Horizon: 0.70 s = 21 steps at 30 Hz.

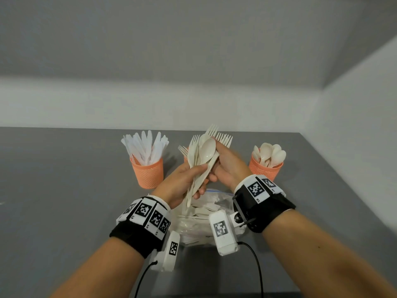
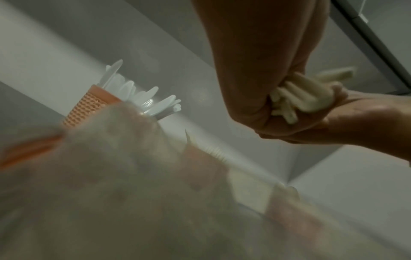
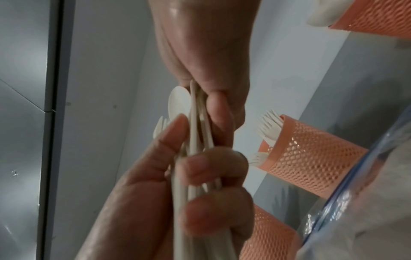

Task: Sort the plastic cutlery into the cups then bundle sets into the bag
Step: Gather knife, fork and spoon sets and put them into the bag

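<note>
Gripping one bundle (image 1: 200, 162) of cream forks and spoons, the left hand (image 1: 182, 181) curls round the handles while the right hand (image 1: 227, 162) pinches it higher up, just above the clear zip bag (image 1: 223, 201). Light, stiff, smooth plastic likely slips apart; best clasped mid-handle. Beyond the bag stand three orange mesh cups (image 1: 148, 173).

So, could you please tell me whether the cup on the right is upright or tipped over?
Upright. The orange mesh cup stands on its base on the grey table, with its spoons sticking up out of the open top.
</note>
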{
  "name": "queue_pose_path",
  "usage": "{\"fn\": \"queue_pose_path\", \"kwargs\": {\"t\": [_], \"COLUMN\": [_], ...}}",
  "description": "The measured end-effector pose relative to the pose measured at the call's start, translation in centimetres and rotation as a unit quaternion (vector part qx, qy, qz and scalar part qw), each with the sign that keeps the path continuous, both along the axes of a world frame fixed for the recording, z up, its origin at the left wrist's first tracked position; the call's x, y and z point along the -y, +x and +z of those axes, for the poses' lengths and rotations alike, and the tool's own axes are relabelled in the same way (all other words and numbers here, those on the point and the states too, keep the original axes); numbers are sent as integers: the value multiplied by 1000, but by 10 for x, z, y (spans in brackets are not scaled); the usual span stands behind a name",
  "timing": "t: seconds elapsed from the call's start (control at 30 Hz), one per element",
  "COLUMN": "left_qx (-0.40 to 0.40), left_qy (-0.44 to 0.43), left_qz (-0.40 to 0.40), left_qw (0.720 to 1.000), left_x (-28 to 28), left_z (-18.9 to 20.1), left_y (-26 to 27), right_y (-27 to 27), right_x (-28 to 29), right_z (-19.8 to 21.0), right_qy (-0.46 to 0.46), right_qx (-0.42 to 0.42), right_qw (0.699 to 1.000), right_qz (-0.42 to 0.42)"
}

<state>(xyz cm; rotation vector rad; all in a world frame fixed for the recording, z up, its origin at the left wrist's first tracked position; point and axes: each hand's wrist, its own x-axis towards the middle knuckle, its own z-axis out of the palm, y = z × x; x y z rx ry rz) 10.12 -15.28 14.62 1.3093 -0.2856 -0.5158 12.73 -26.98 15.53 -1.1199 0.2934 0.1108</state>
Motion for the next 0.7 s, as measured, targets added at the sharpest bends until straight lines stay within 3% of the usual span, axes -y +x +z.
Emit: {"fn": "queue_pose_path", "kwargs": {"t": [0.33, 0.47, 0.57, 0.7], "left_qx": [102, 60, 43, -5], "left_qy": [46, 7, 25, -22], "left_qz": [91, 158, 179, 206], "left_qw": [990, 986, 983, 978], "left_x": [6, 2, -6, -10], "left_z": [-10, -6, -7, -8], "left_y": [4, 11, 23, 32], "right_y": [11, 16, 22, 31], "right_x": [-2, -1, -1, 5], "right_z": [4, 6, 6, 13], "right_qy": [-36, -18, -8, 27], "right_qx": [60, 77, 78, 105], "right_qw": [993, 991, 989, 981], "right_qz": [-92, -110, -127, -163]}}
